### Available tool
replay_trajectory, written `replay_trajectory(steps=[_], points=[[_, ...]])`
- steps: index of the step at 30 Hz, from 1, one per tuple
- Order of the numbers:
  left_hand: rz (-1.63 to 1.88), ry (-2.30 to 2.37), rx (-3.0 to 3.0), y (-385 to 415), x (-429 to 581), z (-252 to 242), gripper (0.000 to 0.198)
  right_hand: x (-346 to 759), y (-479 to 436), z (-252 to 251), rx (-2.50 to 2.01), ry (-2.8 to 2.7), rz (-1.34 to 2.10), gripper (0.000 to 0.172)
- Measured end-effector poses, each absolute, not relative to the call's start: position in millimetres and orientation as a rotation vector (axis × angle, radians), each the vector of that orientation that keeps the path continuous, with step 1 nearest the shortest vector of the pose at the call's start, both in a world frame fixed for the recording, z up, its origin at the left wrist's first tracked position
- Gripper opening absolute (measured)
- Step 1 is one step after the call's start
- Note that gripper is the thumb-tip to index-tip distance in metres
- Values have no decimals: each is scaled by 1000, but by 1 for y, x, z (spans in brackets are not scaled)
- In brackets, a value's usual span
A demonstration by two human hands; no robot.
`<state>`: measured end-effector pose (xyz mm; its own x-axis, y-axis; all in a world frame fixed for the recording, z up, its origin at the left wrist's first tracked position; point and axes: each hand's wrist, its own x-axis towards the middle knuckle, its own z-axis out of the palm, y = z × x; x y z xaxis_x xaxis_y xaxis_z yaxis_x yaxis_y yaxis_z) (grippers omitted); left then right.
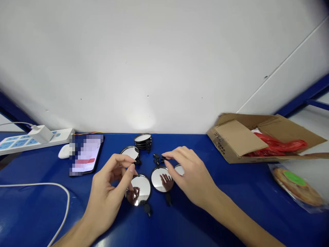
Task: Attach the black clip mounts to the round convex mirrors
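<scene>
1. The left grip point(110, 185) is half-closed, with the thumb and forefinger point(131, 167) curled in close together. Nothing can be seen held between them, but the fingers hide that spot, so I cannot tell whether they pinch something small.
2. That grip hovers just over a round convex mirror point(138, 189), whose black stem point(147, 209) points toward the person. The hand's reflection shows in the glass. A second round mirror point(130, 152) sits just beyond the fingertips.
3. The right grip point(190, 175) is released, with its fingers spread and curved downward. Its fingertips point(164, 155) are just beside a small cluster of black plastic fittings point(156, 159), and I cannot tell whether they touch.
4. Under the right palm lies a third round mirror point(161, 179), reflecting the fingers, with its black stem point(168, 199) toward the person. A fourth mirror point(179, 169) is partly hidden behind the hand.
5. A stack of black-backed round mirrors point(142, 142) stands at the far side, between both grips and the wall point(154, 68).
6. All of these lie on a blue table point(257, 178). To the left are a power strip point(33, 142), a white charger point(41, 133), a white mouse point(64, 151), a phone point(86, 154) with a blurred screen, and a white cable point(38, 185). To the right are an open cardboard box point(239, 137) holding a red plastic bag point(277, 144), and a round item in clear wrap point(295, 187).
</scene>
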<state>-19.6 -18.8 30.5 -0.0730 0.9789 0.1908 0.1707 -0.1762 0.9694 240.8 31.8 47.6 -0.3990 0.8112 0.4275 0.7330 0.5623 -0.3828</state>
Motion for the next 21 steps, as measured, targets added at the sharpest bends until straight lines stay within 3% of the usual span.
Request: replay_trajectory(steps=[4,13,21], points=[[1307,1281,1441,-18,-22,29,18,198,37,56,-1204,-2490,32,11],[1219,1203,1530,-25,-13,26,21,151,58,48,-1210,-2667,-48,10],[1311,1129,1873,-33,-13,29,12,156,59,47,-1162,-2550,-12,25]])
